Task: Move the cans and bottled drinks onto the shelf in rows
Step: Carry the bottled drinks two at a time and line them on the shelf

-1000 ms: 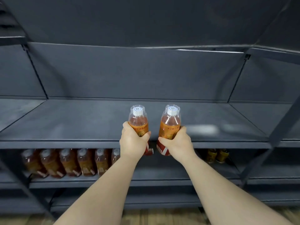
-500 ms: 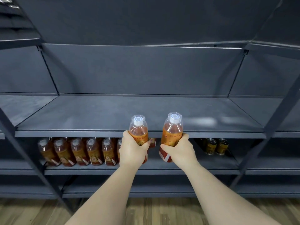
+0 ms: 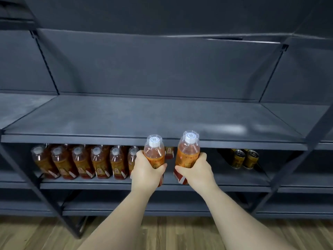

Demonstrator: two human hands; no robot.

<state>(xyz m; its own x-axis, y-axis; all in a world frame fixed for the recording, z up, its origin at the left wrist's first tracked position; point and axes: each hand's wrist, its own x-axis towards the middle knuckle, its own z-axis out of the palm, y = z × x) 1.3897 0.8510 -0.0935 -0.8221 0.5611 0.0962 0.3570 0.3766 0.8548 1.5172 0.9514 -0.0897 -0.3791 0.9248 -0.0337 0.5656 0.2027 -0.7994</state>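
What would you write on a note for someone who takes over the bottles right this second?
Hands: the left hand grips the left bottle, upright; the right hand grips the right bottle, upright.
Both bottles are held in front of the shelf, not yet set down.
Done: a row of bottles stands on that shelf's left part, and the cans stand at its right.
Left: probably set both held bottles in the gap beside the row.

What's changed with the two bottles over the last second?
The left hand and right hand lowered the left bottle and right bottle from upper shelf level down to the lower shelf opening. Both grips unchanged; bottle row and cans stayed put.
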